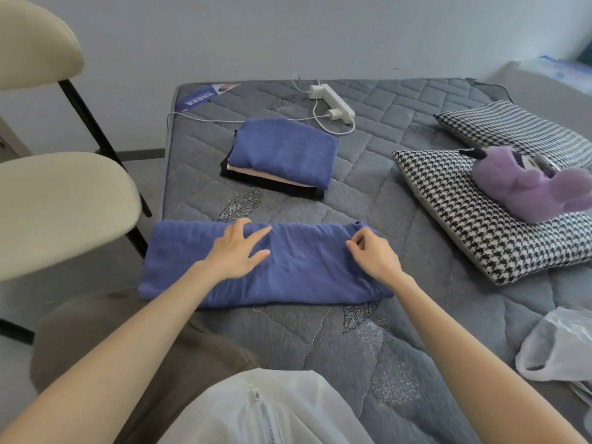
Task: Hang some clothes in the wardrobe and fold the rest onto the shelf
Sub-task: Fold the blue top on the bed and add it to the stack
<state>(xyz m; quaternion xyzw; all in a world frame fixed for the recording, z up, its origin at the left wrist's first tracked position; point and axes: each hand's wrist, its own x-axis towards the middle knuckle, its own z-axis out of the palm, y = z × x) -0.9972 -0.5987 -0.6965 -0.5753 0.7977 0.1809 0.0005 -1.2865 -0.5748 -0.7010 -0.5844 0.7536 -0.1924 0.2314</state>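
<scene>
Sitting closest, below both arms, is a white cloth with a zip (pixel 256 411). A brown cloth (pixel 112 341) lies under the left arm. Both rest at the near edge of a grey bed (pixel 352 347) with stitched lines and leaf shapes.

The blue cloth (pixel 301 277) lies under both hands. It is folded into one long, soft strip with small wrinkles, and it runs from side to side across the bed. The left hand (pixel 235 251) lies flat on its middle with the fingers spread wide, holding nothing. The right hand (pixel 373 254) is on the strip's right end. Its fingers are bent and pinch a bit of the cloth by the far edge.

A thin, crinkly plastic bag (pixel 563 344) sits to the right of the right hand and nearer. Two black and white check pillows (pixel 474 219) lie further right, with a fluffy purple toy (pixel 525 187) on top. A cream chair (pixel 57 209) with black legs stands left of the left hand.

Past the hands sits a neat pile of folded clothes (pixel 282 155), blue on top, then pink, then black. Behind it lies a white power strip (pixel 333 102) with a thin white cord (pixel 336 131).
</scene>
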